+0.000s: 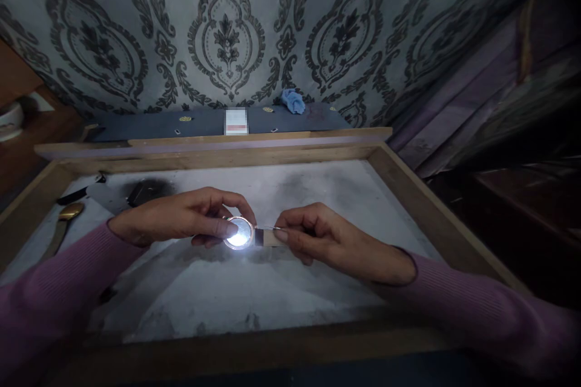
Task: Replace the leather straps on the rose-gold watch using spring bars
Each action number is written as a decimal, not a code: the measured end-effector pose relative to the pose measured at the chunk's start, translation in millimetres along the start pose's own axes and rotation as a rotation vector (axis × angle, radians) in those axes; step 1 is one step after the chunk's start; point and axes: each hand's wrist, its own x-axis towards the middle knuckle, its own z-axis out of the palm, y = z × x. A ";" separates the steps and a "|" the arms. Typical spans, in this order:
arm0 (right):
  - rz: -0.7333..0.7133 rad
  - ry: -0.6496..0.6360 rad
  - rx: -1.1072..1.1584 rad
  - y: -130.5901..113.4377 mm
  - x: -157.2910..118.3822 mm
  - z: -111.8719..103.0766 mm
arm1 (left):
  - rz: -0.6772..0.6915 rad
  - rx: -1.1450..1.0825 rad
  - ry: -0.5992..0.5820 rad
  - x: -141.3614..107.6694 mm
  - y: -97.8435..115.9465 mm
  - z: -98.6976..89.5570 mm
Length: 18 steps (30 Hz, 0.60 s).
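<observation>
A round wristwatch [239, 233] with a rose-gold rim is pinched between the thumb and fingers of my left hand [206, 217]. Bright light glares off its face and hides the detail. From the right side of the case runs a short strap [272, 237], dark near the case and tan farther out. My right hand [313, 233] is closed at the strap's far end, its thumb and forefinger holding a thin metal tool [270, 227] that points toward the case. The tool's exact kind cannot be made out.
A wooden-rimmed tray table [318, 175] with a white, smudged surface lies under my hands. On its left are another watch [68, 217] with a gold case and a black strap [82, 191]. Behind, a dark ledge holds a small white box [236, 121] and a crumpled blue cloth [293, 101].
</observation>
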 end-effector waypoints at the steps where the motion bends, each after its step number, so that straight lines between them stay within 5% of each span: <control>1: 0.002 -0.001 0.015 0.5 0.1 -0.1 | -0.003 0.003 0.001 0.0 0.2 0.1; 18: 0.040 0.027 0.128 4.5 3.2 5.1 | 0.008 0.060 -0.034 -0.2 -2.7 -5.5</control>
